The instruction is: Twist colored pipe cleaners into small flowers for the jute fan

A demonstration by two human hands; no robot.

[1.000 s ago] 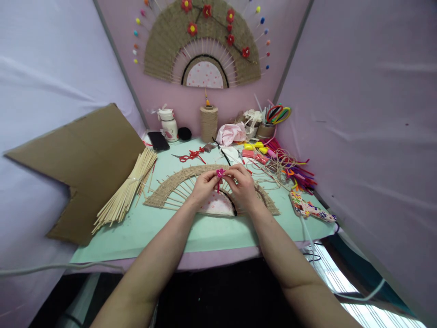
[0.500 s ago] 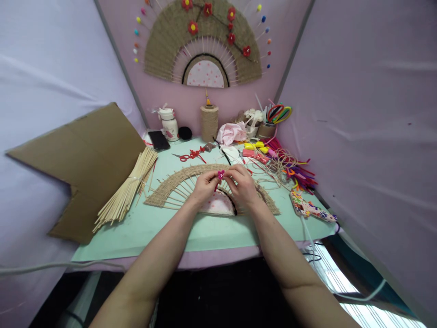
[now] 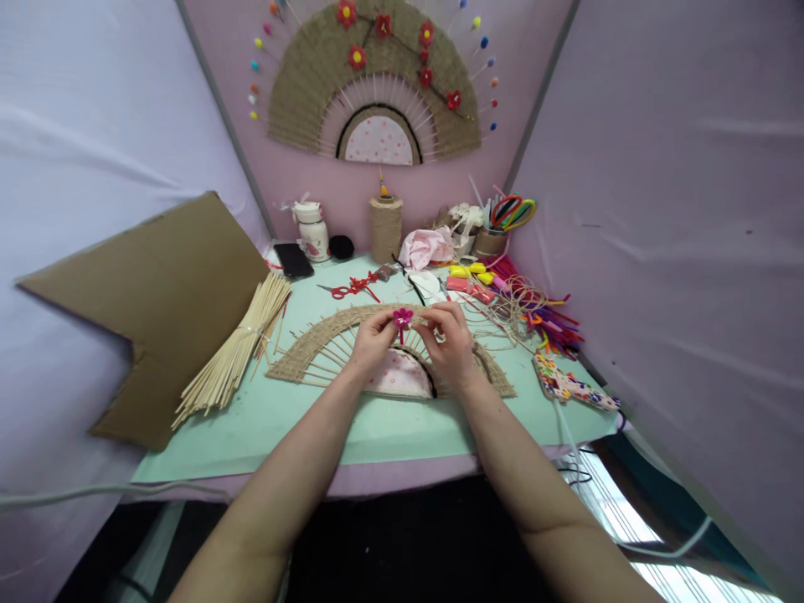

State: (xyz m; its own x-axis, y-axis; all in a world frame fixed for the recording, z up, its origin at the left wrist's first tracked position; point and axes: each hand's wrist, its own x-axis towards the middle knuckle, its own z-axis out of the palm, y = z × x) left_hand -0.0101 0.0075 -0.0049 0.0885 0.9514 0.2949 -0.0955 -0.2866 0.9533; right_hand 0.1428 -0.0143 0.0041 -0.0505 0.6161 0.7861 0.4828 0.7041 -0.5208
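Over the woven fan (image 3: pixel 402 374), behind the near edge of the desk (image 3: pixel 389 440), I log the magenta flower (image 3: pixel 403 317) pinched in the left hand (image 3: pixel 373 343); right hand (image 3: pixel 450 342) beside it, its grip unclear to me.

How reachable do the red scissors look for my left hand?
Probably yes: the red scissors lie just beyond the woven fan, with nothing tall between, though the left hand would likely have to release the pink flower first.

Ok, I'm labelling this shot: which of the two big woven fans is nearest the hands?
The lower fan, lying on the table; the red-flowered fan is up on the wall.
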